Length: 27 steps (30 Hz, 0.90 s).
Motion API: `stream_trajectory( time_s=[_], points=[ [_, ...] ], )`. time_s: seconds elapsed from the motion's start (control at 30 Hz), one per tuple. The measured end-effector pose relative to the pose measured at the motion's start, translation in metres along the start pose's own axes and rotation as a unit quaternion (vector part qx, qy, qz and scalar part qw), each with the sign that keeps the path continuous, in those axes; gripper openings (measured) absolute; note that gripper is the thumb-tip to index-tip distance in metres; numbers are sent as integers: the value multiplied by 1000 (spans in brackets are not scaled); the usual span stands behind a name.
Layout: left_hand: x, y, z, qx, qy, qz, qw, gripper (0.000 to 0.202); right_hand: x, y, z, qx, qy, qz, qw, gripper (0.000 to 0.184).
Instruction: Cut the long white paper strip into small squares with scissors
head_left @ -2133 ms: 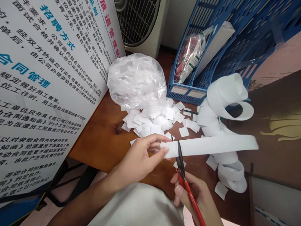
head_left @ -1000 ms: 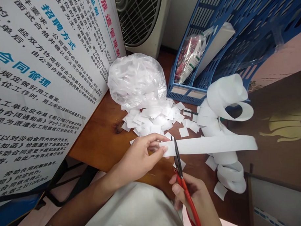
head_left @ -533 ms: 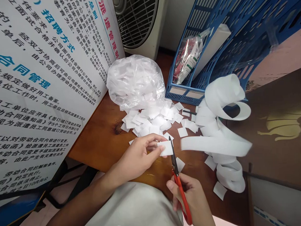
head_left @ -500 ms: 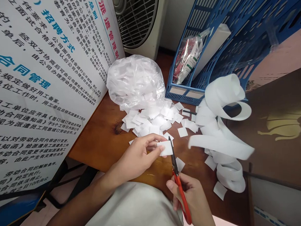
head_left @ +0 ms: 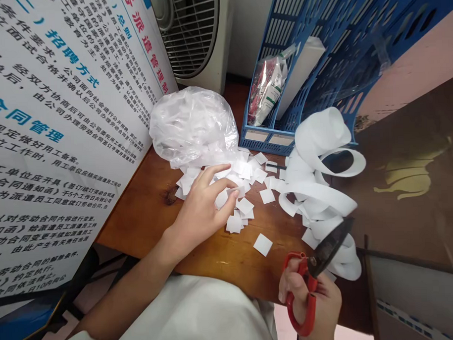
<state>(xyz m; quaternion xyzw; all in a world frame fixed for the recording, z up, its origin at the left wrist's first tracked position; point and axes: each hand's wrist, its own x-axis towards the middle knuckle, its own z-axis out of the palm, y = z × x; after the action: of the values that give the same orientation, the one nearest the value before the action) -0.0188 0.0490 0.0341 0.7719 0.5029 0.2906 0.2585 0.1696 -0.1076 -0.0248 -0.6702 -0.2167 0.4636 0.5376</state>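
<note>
Holding red-handled scissors [head_left: 314, 264] in right hand [head_left: 325, 299]; with left hand [head_left: 203, 203] over white paper squares [head_left: 245, 206], cannot tell if pinching any.

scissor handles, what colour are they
The handles are red, showing best in the head view, in the right hand.

Bag [head_left: 193, 124]: on the table [head_left: 215, 259], behind the paper squares [head_left: 244, 170], right of the board [head_left: 52, 191].
Rack [head_left: 265, 147]: right of the bag.
Paper strip [head_left: 314, 129]: before the rack.
Fan [head_left: 194, 34]: behind the bag, contact unclear.
</note>
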Motion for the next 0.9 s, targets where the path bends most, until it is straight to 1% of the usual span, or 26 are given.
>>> stream_trajectory(
  time_s=[0.07, 0.1, 0.2, 0.23, 0.3, 0.37, 0.43, 0.5, 0.57, 0.63, 0.7, 0.8, 0.87, 0.9],
  points=[
    [8, 7, 12, -48, -24, 32, 998, 13, 2, 1, -1, 25, 15, -28, 999, 51],
    [12, 11, 22, -72, -60, 46, 995, 15, 2, 2, -2, 30, 16, -35, 999, 51],
    [25, 17, 61, -91, -134, 84, 983, 16, 4, 5, -4, 36, 19, -45, 998, 49],
    [29, 18, 76, -84, -141, 96, 982, 16, 5, 6, -4, 37, 20, -47, 998, 49],
    [39, 16, 101, -39, -123, 126, 984, 16, 5, 7, -2, 39, 22, -51, 998, 47],
    [47, 14, 115, -25, -111, 150, 982, 17, 5, 4, 1, 39, 28, -54, 997, 44],
    [50, 14, 115, -17, -99, 179, 979, 20, 8, -2, 6, 44, 50, -52, 996, 39],
    [47, 17, 104, -11, -84, 205, 975, 22, 13, -12, 11, 54, 90, -61, 993, 39],
    [38, 22, 91, -5, -70, 226, 972, 24, 21, -24, 17, 64, 127, -80, 987, 42],
    [26, 26, 83, 1, -62, 253, 966, 26, 29, -35, 23, 73, 148, -94, 982, 44],
    [15, 26, 81, 1, -59, 275, 960, 28, 37, -43, 30, 89, 153, -90, 980, 42],
    [4, 22, 81, 6, -56, 277, 959, 27, 46, -51, 37, 126, 144, -97, 977, 40],
    [-2, 18, 75, 0, -41, 273, 961, 23, 51, -53, 36, 157, 137, -107, 972, 41],
    [-6, 17, 69, -16, -31, 266, 963, 20, 54, -54, 33, 173, 129, -108, 970, 41]
  ],
)
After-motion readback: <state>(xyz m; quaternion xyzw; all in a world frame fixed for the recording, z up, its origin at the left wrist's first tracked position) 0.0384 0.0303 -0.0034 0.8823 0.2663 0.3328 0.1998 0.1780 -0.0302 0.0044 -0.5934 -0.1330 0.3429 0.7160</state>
